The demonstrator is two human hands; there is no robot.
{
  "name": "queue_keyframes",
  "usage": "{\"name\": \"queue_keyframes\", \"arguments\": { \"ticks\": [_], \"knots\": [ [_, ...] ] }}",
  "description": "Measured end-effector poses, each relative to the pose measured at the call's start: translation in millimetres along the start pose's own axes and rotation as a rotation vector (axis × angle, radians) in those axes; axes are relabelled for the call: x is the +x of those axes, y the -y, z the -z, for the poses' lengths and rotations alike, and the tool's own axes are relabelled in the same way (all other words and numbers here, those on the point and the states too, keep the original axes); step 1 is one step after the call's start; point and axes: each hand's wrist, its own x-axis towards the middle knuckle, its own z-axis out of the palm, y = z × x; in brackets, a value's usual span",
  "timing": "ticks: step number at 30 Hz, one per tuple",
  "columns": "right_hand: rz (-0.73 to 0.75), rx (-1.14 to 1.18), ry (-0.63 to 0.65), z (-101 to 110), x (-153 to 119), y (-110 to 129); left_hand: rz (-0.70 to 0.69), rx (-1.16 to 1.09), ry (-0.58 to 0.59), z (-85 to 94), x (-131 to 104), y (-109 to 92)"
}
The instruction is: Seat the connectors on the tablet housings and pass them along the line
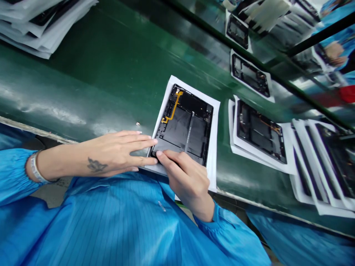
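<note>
An opened tablet (191, 127) lies on a white foam sheet (213, 147) in front of me, its inside facing up. A yellow flex cable (174, 111) runs along its left side, and dark battery cells fill the middle. My left hand (119, 151) reaches in from the left with fingers stretched out, its fingertips at the tablet's near left corner. At that same corner, the fingers of my right hand (188, 177) are pinched together. Something small and dark shows by the fingertips; what it is, I cannot make out.
To the right, another opened tablet (260, 129) rests on white sheets, beside a leaning row of tablets between sheets (321, 166). Farther back lies one more tablet (251, 75) near a dark rail. A stack of sheets (47, 26) stands far left. A co-worker's hand (334, 53) shows top right.
</note>
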Motion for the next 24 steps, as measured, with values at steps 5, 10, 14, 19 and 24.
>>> {"name": "queue_keyframes", "arguments": {
  "ticks": [5,10,14,19,24],
  "knots": [
    [0.023,-0.021,0.014,-0.3,-0.5,0.7,0.02,-0.006,-0.001,-3.9,-1.3,0.4],
    [0.087,-0.106,0.124,8.0,8.6,4.8,-0.006,-0.013,-0.035,-5.9,0.0,1.9],
    [0.15,-0.2,0.232,12.6,19.3,3.8,-0.008,-0.026,-0.017,-4.9,0.7,2.4],
    [0.013,0.042,0.11,5.7,12.4,-7.2,0.005,-0.015,-0.02,-1.5,-1.2,1.6],
    [-0.128,0.095,-0.037,-1.7,1.7,-1.2,0.007,-0.005,-0.018,-0.3,-1.5,0.4]
  ]
}}
